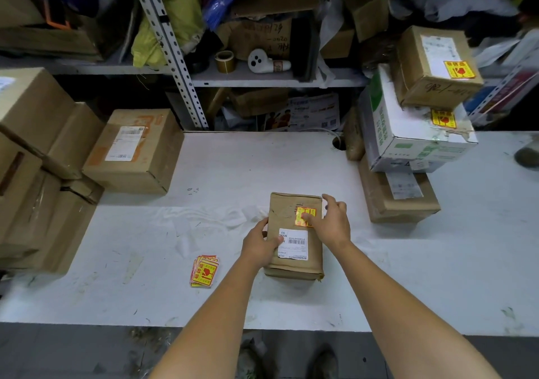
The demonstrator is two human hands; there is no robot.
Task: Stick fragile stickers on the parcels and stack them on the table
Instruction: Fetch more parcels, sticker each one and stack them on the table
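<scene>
Left grip [259,243] clasps the parcel [283,212]; right grip [332,222], open-handed, presses the sticker [309,213]. The stack [408,133] lies rightward, nearer that grip.

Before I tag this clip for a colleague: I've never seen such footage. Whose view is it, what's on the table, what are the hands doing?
No machine here: a person wears one camera on the head, looking down at their bare hands. The left hand grips the side of a brown parcel on the table; the right hand presses a yellow fragile sticker onto its top. A pile of stickers lies left of it. At the right stands a stack of three boxes, the upper two stickered; plain cartons sit at the left.
</scene>
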